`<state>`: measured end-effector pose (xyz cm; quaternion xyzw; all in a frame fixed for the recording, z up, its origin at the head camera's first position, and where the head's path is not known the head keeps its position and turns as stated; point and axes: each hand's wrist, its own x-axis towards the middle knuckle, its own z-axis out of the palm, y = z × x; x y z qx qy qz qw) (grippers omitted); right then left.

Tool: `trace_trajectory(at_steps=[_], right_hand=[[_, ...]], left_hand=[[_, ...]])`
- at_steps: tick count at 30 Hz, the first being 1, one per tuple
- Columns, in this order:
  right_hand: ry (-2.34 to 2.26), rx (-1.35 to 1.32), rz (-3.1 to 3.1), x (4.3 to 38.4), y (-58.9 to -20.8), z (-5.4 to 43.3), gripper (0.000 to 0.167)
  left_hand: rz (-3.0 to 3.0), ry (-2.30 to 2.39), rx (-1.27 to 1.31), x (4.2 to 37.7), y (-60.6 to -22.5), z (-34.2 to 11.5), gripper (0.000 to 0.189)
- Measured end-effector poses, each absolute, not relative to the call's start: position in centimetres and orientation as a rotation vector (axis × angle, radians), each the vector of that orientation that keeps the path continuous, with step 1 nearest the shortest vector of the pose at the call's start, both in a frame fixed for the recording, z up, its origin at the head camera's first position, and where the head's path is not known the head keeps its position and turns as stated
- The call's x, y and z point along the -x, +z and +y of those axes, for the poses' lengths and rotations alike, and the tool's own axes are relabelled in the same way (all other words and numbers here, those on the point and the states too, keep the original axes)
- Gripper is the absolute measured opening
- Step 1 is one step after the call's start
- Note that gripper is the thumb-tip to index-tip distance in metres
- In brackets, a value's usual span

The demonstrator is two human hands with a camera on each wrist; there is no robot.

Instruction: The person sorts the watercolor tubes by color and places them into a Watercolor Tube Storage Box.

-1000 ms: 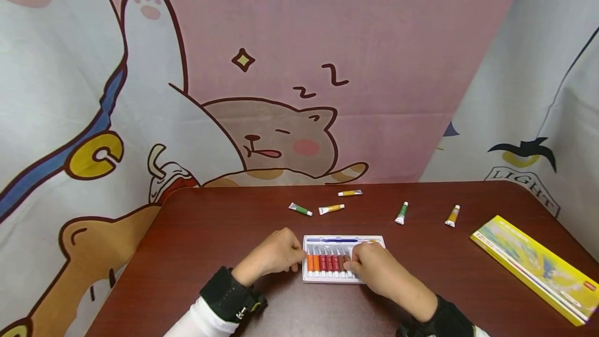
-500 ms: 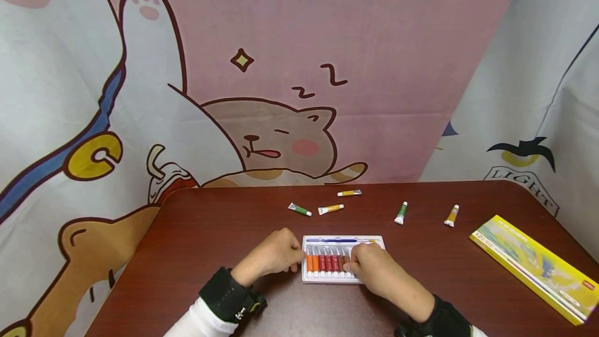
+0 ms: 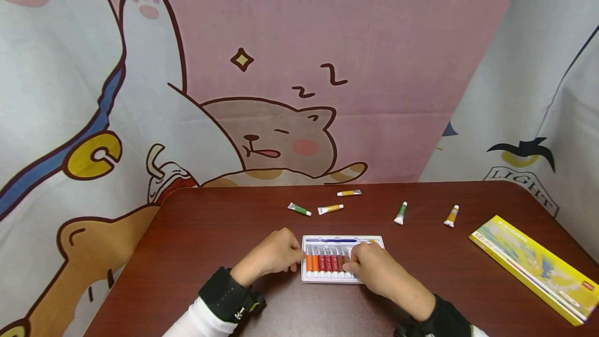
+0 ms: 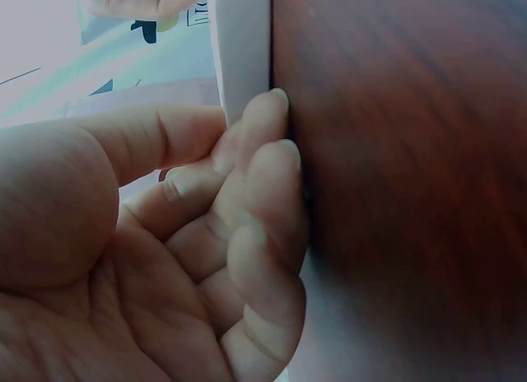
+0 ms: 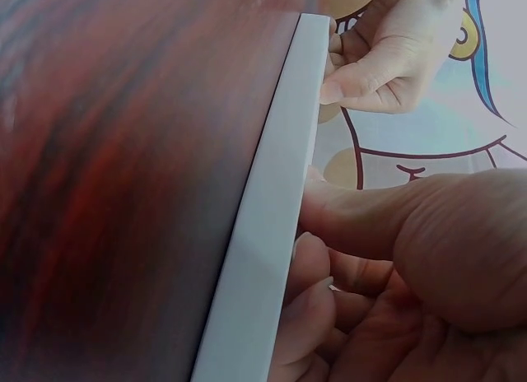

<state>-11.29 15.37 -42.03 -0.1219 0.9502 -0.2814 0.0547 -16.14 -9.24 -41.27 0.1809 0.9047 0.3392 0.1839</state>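
A white plastic tray (image 3: 343, 281) holds a row of small paint tubes (image 3: 328, 263) in orange, red and brown, with a blue-handled brush (image 3: 327, 240) along its back. My left hand (image 3: 278, 251) pinches the tray's left edge; in the left wrist view its thumb (image 4: 185, 128) and curled fingers (image 4: 270, 118) meet at the white wall. My right hand (image 3: 376, 267) reaches over the tray's right part, thumb and fingers curled at the brown tubes, and covers the tubes there. The right wrist view has its thumb (image 5: 350, 217) behind the tray's front wall, where the fingers hide what they pinch.
Loose tubes lie at the back of the brown table (image 3: 196, 233): green ones (image 3: 299, 209) (image 3: 400, 213) and yellow ones (image 3: 330, 209) (image 3: 349, 193) (image 3: 451, 216). A yellow paint box (image 3: 535, 269) lies at the right. Behind the table hangs a cartoon-printed cloth (image 3: 374, 66).
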Motion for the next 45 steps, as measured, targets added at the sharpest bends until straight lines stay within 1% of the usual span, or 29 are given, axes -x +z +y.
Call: trace_trajectory(at_steps=[20,29,45], right_hand=[[-0.858,0.351,2.865,11.26,-41.99,15.21,0.042],[-0.842,0.396,2.874,11.15,-42.04,15.31,0.042],[-0.833,0.384,2.867,11.23,-41.91,15.45,0.037]], left_hand=[[2.532,0.971,-0.51,16.1,-41.1,-9.41,0.029],[2.521,0.968,-0.506,16.23,-41.17,-9.36,0.029],[2.503,0.956,-0.491,16.28,-41.18,-9.3,0.028]])
